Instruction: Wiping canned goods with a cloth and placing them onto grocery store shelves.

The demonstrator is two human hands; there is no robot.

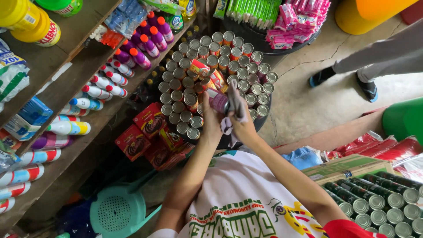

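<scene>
Two hands (229, 121) are counted, one can (217, 100) and one cloth (235, 103) held; three red boxes (150, 120), two yellow bottles (31, 22).

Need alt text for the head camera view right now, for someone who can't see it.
Seen from above, a person's left hand holds a pink-labelled can while the right hand wipes it with a cloth, over a round stack of tin cans. Wooden shelves of bottles stand to the left, and an open carton of cans sits lower right.

Packed tins (194, 83) block front; open floor (317, 105) rt.
</scene>
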